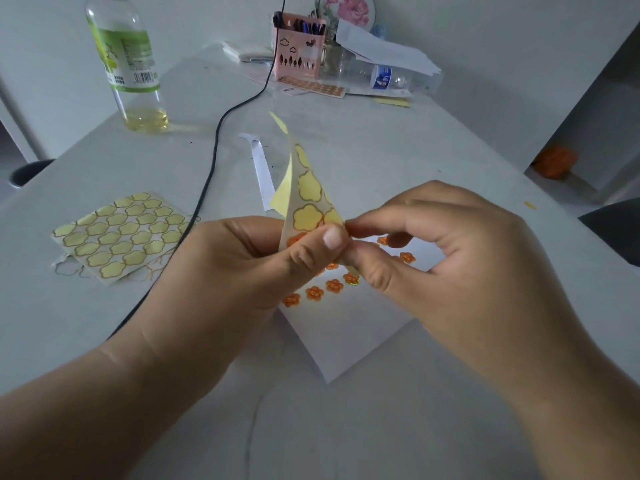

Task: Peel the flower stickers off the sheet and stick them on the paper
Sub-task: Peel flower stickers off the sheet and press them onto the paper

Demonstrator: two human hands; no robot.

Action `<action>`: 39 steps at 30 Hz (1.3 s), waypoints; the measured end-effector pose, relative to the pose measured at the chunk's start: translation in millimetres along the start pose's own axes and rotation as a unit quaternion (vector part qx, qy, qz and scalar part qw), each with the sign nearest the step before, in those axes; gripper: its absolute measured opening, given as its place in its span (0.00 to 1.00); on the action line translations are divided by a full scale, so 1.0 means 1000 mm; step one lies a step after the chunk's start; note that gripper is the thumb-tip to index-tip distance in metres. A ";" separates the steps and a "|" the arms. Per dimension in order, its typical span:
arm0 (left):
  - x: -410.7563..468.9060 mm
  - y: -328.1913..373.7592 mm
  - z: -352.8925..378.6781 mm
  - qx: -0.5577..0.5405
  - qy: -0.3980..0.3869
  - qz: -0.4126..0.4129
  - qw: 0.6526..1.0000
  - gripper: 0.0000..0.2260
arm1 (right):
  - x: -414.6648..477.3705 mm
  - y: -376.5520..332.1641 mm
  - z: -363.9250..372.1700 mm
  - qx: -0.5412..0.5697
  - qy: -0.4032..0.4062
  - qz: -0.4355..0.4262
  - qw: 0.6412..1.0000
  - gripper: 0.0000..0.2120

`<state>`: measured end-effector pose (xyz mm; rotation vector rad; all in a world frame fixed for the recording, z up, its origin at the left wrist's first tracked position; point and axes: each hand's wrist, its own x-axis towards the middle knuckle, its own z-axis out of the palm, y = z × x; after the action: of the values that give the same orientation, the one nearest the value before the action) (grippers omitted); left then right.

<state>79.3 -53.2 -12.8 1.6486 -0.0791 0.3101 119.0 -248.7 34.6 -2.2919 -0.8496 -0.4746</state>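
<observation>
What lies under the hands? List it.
Paper with orange stickers lies below the left hand and right hand, which pinch the sheet. The hands cover part of the paper, so more stickers there may be hidden.

Left hand (242, 268) grips folded sticker sheet (308, 199) above white paper (349, 337); right hand (446, 258) pinches sheet edge. Orange flower stickers (323, 292) on paper beneath sheet.

Bottle (121, 64), black cable (211, 161), pink pen holder (298, 53) on table (415, 150)

Bare forearms, left hand (235, 271) and right hand (460, 258) (short thumbnail on the left)
</observation>
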 end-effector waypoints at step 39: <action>0.006 -0.009 0.009 -0.023 0.069 -0.127 0.989 0.26 | 0.017 0.092 -0.017 -0.161 -0.046 0.109 0.980 0.05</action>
<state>88.0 -60.0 -20.4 1.5663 0.2262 0.2242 192.0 -306.9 14.9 -2.6866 -0.5866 -0.4353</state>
